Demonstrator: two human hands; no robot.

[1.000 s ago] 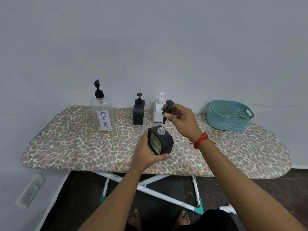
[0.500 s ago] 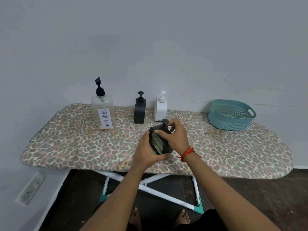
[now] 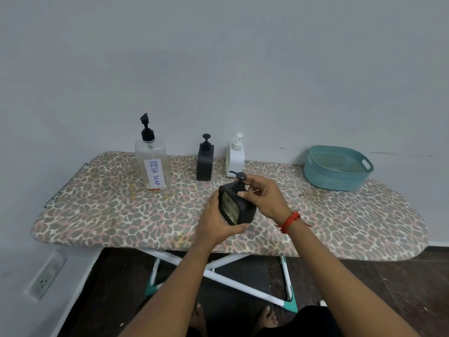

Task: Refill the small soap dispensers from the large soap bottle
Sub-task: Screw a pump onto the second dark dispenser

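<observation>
Views: one. Head camera, wide-angle, worn on the person's head.
Station: above and behind the grip, facing forward and down.
Grip: left hand (image 3: pixel 215 221) and right hand (image 3: pixel 266 201) on a small black square-bodied soap dispenser (image 3: pixel 240 210). It lies near the lens, just below frame centre, with both forearms entering from the bottom edge.
Beneath the grip: leopard-print padded ironing board (image 3: pixel 109 210), spanning nearly the full frame width.
Beyond the grip: plain grey wall (image 3: pixel 218 69), filling the upper half.
Below and nearer than the grip: dark floor (image 3: pixel 388 288), white crossed board legs (image 3: pixel 226 276), bare toes (image 3: pixel 268 314) at the bottom edge.
</observation>
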